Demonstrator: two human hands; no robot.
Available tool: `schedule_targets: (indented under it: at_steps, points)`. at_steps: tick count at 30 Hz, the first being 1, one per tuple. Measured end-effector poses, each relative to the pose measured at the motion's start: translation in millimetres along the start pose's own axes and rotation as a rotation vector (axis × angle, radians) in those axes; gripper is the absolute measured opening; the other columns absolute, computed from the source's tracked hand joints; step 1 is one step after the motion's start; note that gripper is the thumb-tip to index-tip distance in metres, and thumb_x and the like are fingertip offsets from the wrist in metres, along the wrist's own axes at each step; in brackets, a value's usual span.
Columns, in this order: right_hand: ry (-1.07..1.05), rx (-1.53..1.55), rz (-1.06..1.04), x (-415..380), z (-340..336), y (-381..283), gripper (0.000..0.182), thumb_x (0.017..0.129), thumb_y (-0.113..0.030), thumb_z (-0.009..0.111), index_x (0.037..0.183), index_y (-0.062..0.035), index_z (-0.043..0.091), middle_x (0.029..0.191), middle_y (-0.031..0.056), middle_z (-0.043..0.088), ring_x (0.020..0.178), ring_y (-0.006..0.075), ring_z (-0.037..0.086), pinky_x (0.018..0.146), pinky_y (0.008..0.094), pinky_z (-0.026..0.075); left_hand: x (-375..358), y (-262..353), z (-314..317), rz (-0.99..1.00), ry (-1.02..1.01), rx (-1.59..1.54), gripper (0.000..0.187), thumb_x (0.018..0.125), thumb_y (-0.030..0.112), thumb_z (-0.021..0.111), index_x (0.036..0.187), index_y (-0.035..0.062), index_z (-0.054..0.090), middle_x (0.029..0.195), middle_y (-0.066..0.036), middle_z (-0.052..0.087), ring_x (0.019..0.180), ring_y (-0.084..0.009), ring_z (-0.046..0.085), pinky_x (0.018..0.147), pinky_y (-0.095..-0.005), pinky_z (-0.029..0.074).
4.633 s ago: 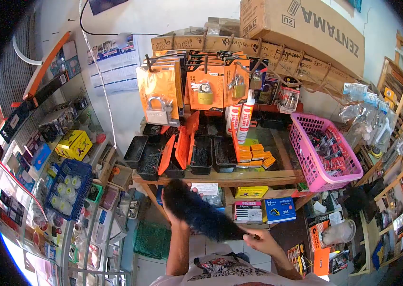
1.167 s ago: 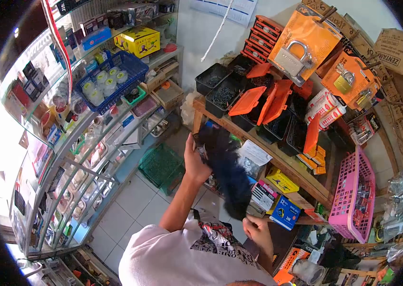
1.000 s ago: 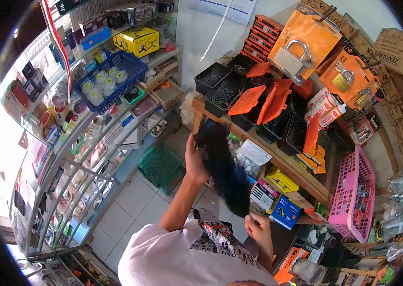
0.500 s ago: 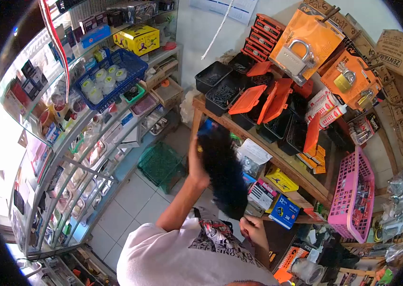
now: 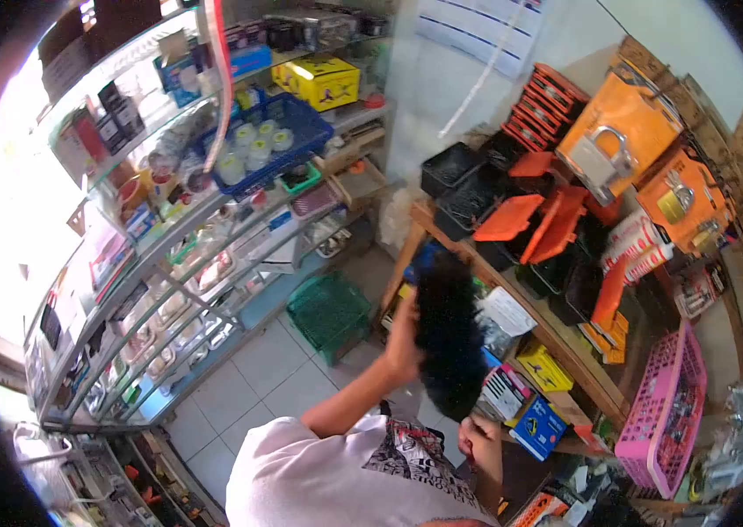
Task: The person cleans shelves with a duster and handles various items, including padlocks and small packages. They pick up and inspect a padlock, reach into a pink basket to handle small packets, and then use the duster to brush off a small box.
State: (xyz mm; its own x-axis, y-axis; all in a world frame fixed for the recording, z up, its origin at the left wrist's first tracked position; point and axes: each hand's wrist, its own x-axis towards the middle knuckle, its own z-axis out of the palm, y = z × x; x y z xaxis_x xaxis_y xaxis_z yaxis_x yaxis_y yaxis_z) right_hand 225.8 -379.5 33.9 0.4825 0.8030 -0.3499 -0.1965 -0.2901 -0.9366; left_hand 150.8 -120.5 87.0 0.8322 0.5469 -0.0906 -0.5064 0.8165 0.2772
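Observation:
A black feather duster (image 5: pixel 450 338) stands nearly upright in front of my chest, its bushy feathers filling the space between my hands. My right hand (image 5: pixel 479 436) is closed at its lower end, where the handle is mostly covered by the fingers. Along the left side of the feathers lies my left hand (image 5: pixel 403 344), stretched out and touching them. Some of its fingers are hidden behind the duster or blurred. Just beyond the duster is a wooden shelf unit (image 5: pixel 525 303) with black bins (image 5: pixel 468 202) and orange lids (image 5: pixel 508 218) on top.
Glass display shelves (image 5: pixel 152 255) run along my left, with a blue basket (image 5: pixel 310 145) on them. A green plastic stool (image 5: pixel 329 309) stands on the tiled floor (image 5: pixel 270 364). To my right are a pink basket (image 5: pixel 663 413) and packaged padlocks (image 5: pixel 622 132).
The camera view has swung left, so the shelves appear farther right. The duster is more upright, and my left hand is lower along its feathers. My right hand still grips its lower end.

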Motion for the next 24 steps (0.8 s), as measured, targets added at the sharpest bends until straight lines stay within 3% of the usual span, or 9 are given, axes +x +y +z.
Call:
schedule_targets:
  at_steps: [4, 8, 11, 12, 15, 16, 19, 20, 24]
  points:
    - [0.037, 0.029, 0.092, 7.1, 14.4, -32.1, 0.037, 0.102, -0.019, 0.052, 0.067, -0.0067, 0.047, 0.056, -0.0008, 0.043, 0.046, 0.0065, 0.038, 0.044, 0.0256, 0.027, -7.1, -5.7, -11.0, -0.189, 0.036, -0.103, 0.064, 0.098, 0.057, 0.042, 0.142, 0.0113, 0.05, 0.138, -0.01, 0.057, 0.124, -0.0258, 0.057, 0.108, -0.0428, 0.043]
    - [-0.191, -0.103, 0.057, 10.6, 3.1, -9.7, 0.036, 0.101, -0.02, 0.054, 0.068, -0.0054, 0.049, 0.055, -0.0007, 0.043, 0.047, 0.007, 0.039, 0.046, 0.0257, 0.028, -2.7, 47.4, -15.7, 0.122, 0.086, -0.174, 0.075, 0.096, 0.065, 0.039, 0.139, 0.0052, 0.051, 0.129, -0.012, 0.063, 0.115, -0.0299, 0.062, 0.104, -0.0462, 0.045]
    - [-0.305, -0.195, 0.183, 10.7, -4.1, 2.7, 0.027, 0.097, -0.014, 0.057, 0.072, -0.0052, 0.052, 0.059, -0.0005, 0.047, 0.048, 0.0062, 0.04, 0.044, 0.0232, 0.028, 11.1, 78.9, -56.0, 0.281, -0.363, -0.162, 0.079, 0.095, 0.067, 0.037, 0.137, 0.0021, 0.05, 0.123, -0.016, 0.064, 0.115, -0.0336, 0.061, 0.102, -0.0482, 0.045]
    - [-0.344, -0.173, 0.121, 13.5, -5.6, 3.3, 0.026, 0.097, -0.012, 0.056, 0.072, -0.0049, 0.052, 0.059, -0.0005, 0.046, 0.047, 0.0059, 0.04, 0.043, 0.0232, 0.028, -3.8, 85.1, -43.3, 0.325, -0.238, -0.161, 0.077, 0.096, 0.067, 0.036, 0.136, 0.0027, 0.05, 0.12, -0.02, 0.063, 0.114, -0.0365, 0.06, 0.1, -0.0503, 0.046]
    - [-0.224, -0.125, 0.039, 18.0, 16.1, -20.7, 0.027, 0.097, -0.011, 0.056, 0.071, -0.0046, 0.052, 0.059, 0.0, 0.046, 0.047, 0.006, 0.04, 0.043, 0.0236, 0.028, -23.6, 89.6, -30.9, 0.343, -0.148, -0.195, 0.077, 0.096, 0.067, 0.034, 0.135, 0.0032, 0.05, 0.122, -0.021, 0.062, 0.112, -0.0368, 0.06, 0.099, -0.0512, 0.046]
    - [-0.249, -0.103, 0.035, 21.5, 15.9, -18.2, 0.027, 0.097, -0.011, 0.056, 0.071, -0.004, 0.052, 0.058, 0.0001, 0.046, 0.046, 0.006, 0.04, 0.043, 0.0238, 0.029, -28.1, 89.6, -23.1, 0.348, 0.005, -0.197, 0.076, 0.096, 0.067, 0.032, 0.135, 0.0037, 0.049, 0.123, -0.021, 0.061, 0.111, -0.0374, 0.06, 0.099, -0.0527, 0.046]
    - [-0.401, -0.181, 0.07, 31.6, 14.0, -20.7, 0.028, 0.097, -0.012, 0.057, 0.071, -0.0034, 0.051, 0.059, 0.0004, 0.047, 0.046, 0.0059, 0.041, 0.043, 0.0237, 0.029, -18.5, 83.4, -53.1, 0.333, -0.269, -0.181, 0.076, 0.096, 0.066, 0.033, 0.136, 0.0034, 0.048, 0.123, -0.022, 0.061, 0.112, -0.0386, 0.06, 0.1, -0.0534, 0.045]
    - [-0.421, -0.261, -0.022, 36.2, 13.3, -23.2, 0.028, 0.098, -0.012, 0.057, 0.072, -0.0024, 0.052, 0.06, 0.0005, 0.048, 0.047, 0.006, 0.041, 0.044, 0.0236, 0.03, -10.7, 80.0, -67.6, 0.326, -0.33, -0.211, 0.077, 0.096, 0.067, 0.033, 0.136, 0.0029, 0.049, 0.123, -0.022, 0.06, 0.112, -0.0401, 0.06, 0.099, -0.0546, 0.045]
    - [-0.397, -0.221, 0.057, 38.7, 20.4, -30.4, 0.026, 0.098, -0.011, 0.057, 0.074, -0.0013, 0.054, 0.062, 0.0008, 0.049, 0.047, 0.0062, 0.041, 0.044, 0.0238, 0.03, -26.4, 91.5, -55.1, 0.362, -0.251, -0.188, 0.078, 0.095, 0.067, 0.034, 0.137, 0.0025, 0.047, 0.126, -0.022, 0.059, 0.112, -0.0405, 0.059, 0.101, -0.0548, 0.044]
